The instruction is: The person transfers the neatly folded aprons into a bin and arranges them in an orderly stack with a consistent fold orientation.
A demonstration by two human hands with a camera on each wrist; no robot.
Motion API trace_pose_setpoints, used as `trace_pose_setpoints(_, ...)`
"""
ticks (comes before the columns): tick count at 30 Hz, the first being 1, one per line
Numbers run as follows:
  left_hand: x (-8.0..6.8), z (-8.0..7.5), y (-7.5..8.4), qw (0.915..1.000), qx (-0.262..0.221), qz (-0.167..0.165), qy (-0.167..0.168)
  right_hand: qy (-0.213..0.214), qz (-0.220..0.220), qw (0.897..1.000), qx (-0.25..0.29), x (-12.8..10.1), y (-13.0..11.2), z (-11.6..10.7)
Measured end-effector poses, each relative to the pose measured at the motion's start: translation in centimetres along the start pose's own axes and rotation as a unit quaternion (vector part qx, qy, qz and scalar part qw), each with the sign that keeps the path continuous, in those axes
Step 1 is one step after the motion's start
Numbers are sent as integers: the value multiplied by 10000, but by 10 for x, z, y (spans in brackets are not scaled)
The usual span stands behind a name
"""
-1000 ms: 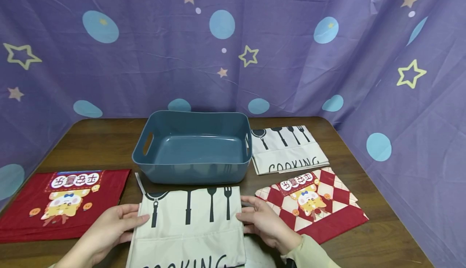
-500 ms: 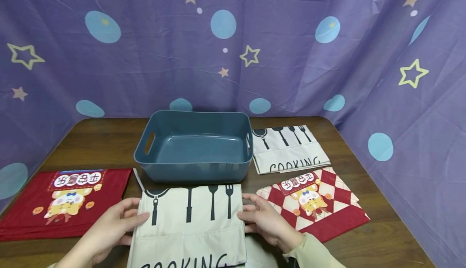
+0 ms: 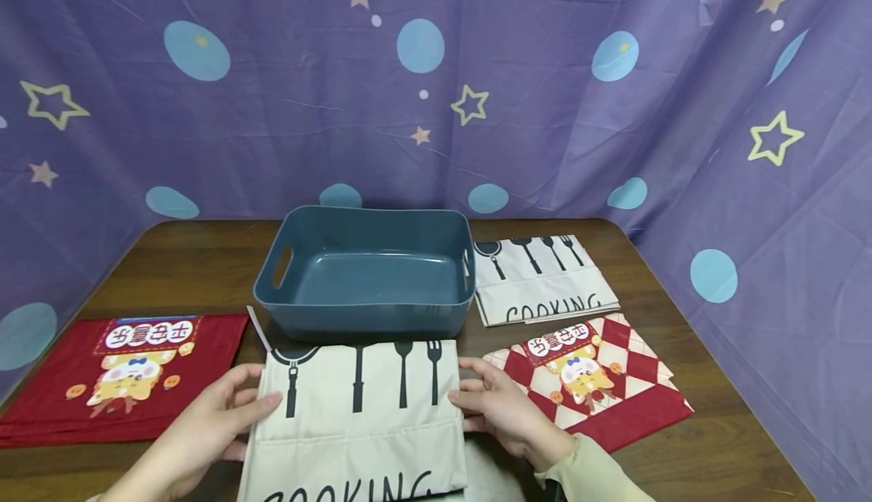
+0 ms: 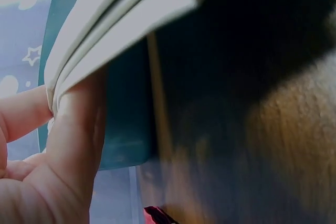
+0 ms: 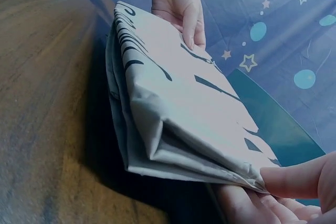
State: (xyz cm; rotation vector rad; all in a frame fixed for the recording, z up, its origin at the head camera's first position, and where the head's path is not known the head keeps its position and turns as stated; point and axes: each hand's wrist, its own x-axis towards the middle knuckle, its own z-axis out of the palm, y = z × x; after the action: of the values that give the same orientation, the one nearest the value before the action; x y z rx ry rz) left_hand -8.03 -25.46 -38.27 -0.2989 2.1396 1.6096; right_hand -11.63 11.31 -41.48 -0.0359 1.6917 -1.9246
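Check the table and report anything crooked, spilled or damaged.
Nothing spilled or torn. The checked red cloth at front right lies turned at an angle, while the other folded cloths sit roughly square to the table. A loose white strap trails from the folded cooking apron that both hands pinch.

Folded apron (image 3: 361, 419) — bottom cut off by frame edge; left wrist view — table blurred.
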Motion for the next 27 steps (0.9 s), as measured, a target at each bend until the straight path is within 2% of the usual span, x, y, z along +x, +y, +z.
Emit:
trace_pose_setpoints(6, -3, 3, 1, 9994, -136, 301, -94, 117, -80, 9999, -42, -3, -3, -1)
trace_pose_setpoints(14, -8, 5, 7, 9976, -270, 600, -234, 71, -223, 9997, 52, -7, -9, -2)
trace_pose_setpoints(22, -11, 6, 12, 9982, -214, 538, -124, 88, -304, 9994, 153, -8, -13, -4)
trace_pose_setpoints(27, -11, 6, 14, 9973, -308, 644, -171, 80, -390, 9990, 218, -10, -16, -5)
